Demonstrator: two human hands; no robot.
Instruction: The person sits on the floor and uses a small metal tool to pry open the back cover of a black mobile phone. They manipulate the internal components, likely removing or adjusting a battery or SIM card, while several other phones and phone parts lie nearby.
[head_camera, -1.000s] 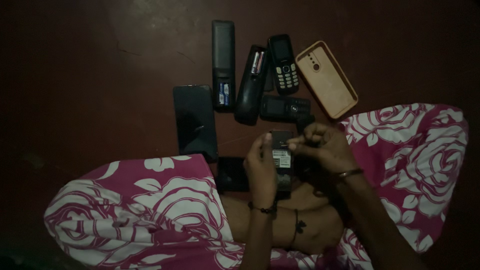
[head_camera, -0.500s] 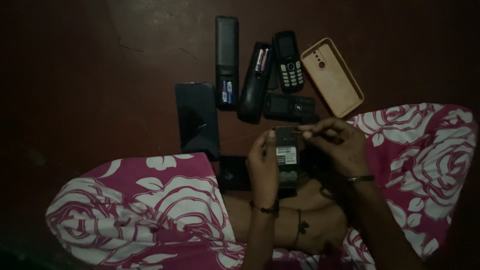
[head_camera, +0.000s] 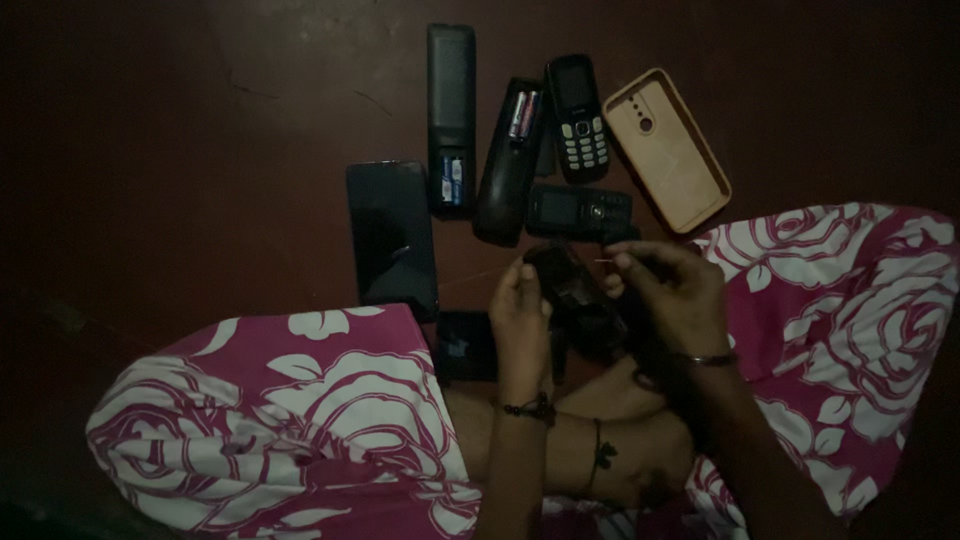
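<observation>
You hold a small dark phone (head_camera: 572, 292) over your lap, both hands on it.

It looks black and narrow, tilted, its face dim and hard to read in the low light. Your left hand (head_camera: 520, 318) is clenched around its left edge; your right hand (head_camera: 672, 296) cups the right side, fingertips (head_camera: 622, 264) pinched at the top corner on something thin I cannot make out. On the floor (head_camera: 180, 150) just beyond lie a keypad phone (head_camera: 577, 118), a tan phone case (head_camera: 665, 148) and a dark smartphone (head_camera: 391, 237).
</observation>
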